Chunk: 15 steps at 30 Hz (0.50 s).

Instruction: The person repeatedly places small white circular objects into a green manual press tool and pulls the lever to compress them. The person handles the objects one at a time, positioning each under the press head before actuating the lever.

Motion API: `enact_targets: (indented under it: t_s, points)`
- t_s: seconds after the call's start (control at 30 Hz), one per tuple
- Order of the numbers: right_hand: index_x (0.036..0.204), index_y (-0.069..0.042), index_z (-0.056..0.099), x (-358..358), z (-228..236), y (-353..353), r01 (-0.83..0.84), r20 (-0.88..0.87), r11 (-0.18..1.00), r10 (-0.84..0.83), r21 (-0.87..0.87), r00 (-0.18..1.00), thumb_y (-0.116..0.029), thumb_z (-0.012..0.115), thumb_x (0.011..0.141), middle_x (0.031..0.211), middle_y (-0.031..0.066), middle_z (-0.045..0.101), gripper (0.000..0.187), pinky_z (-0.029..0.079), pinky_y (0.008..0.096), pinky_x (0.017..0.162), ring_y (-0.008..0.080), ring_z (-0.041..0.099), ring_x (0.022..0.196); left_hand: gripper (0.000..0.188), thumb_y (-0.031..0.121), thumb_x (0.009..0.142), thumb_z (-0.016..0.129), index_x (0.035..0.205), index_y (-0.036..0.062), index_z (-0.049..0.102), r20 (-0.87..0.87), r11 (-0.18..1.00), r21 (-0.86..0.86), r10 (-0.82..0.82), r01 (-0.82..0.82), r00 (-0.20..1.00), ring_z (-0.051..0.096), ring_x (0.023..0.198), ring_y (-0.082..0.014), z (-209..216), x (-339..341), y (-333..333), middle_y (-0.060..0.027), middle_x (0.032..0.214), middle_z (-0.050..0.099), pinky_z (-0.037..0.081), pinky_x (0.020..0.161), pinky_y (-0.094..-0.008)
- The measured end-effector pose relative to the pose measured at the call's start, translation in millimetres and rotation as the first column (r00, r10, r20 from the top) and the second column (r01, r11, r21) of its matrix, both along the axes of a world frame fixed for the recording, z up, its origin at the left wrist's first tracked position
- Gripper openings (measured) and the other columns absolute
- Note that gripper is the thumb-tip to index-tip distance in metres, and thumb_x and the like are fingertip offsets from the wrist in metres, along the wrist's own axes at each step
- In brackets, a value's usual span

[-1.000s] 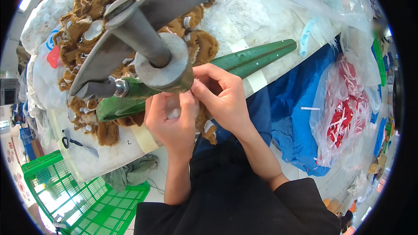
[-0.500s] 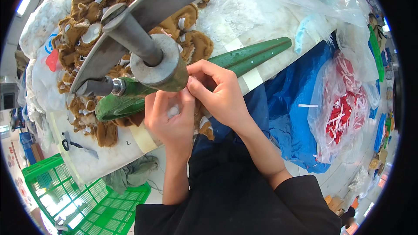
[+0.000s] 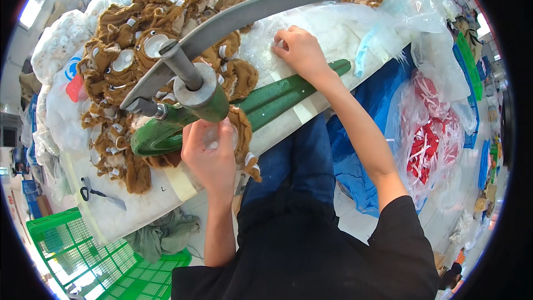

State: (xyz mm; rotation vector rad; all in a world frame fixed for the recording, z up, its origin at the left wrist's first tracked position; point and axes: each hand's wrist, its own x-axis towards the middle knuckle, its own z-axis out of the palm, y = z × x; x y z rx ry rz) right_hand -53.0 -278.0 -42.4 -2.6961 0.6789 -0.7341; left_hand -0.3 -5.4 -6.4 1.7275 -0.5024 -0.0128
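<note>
A green hand press (image 3: pixel 272 100) with a long curved grey lever (image 3: pixel 294 1) stands on the white-covered table. Just below its round metal head, my left hand (image 3: pixel 208 147) pinches a brown plush piece (image 3: pixel 242 139), a pale round part showing among the fingers. Over the white tabletop beyond the press, my right hand (image 3: pixel 302 53) has its fingers curled together at some clear plastic (image 3: pixel 264 50); what lies in the fingertips, if anything, is too small to make out.
Brown plush pieces (image 3: pixel 119 39) with white plastic parts pile up behind the press. Dark-handled scissors or snips (image 3: pixel 100 191) lie at the table's left corner. A green crate (image 3: pixel 83 244) stands lower left; a clear bag of red-and-white strips (image 3: pixel 427 150) sits on blue sheeting at right.
My right hand has left the press head and moved away and to the right, over the clear plastic. My left hand stays below the head with the plush piece. The view has shifted slightly.
</note>
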Motion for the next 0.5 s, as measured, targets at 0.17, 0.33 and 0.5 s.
enact_targets:
  t_s: [0.17,0.33,0.5]
  points:
    - [0.087,-0.001,0.065,14,-7,-6,-0.089,-0.004,0.980,0.090,-0.175,0.996,-0.013,0.066,0.092,0.087,0.0156,0.066,0.013,0.055,0.0465,0.079,0.0381,0.066,0.082,0.012,0.007,0.085,0.076,0.092,-0.0006,0.071,0.003,0.999,0.045,-0.013,0.013,1.000,0.063,0.085,-0.0174,1,1,3,-0.0081,0.091,0.066,0.049,0.081,-0.0312]
    - [0.088,0.000,0.065,12,-6,-13,-0.056,-0.136,0.980,0.030,-0.192,0.990,-0.011,0.066,0.092,0.085,0.0180,0.065,0.012,0.056,0.0462,0.075,0.0387,0.066,0.079,0.013,0.008,0.085,0.077,0.092,-0.0006,0.071,-0.023,0.999,-0.012,-0.049,0.049,0.999,0.063,0.085,-0.0181,0,1,3,-0.0085,0.092,0.066,0.049,0.082,-0.0309]
    - [0.102,0.000,0.073,-2,52,51,-0.244,0.251,0.886,0.151,0.395,0.956,-0.007,0.071,0.093,0.086,0.0097,0.070,0.011,0.054,0.0316,0.071,0.0182,0.066,0.076,0.010,0.005,0.086,0.077,0.090,0.0001,0.070,0.051,1.000,-0.003,0.002,-0.002,0.999,0.064,0.085,-0.0187,-4,4,4,-0.0084,0.093,0.066,0.050,0.081,-0.0315]
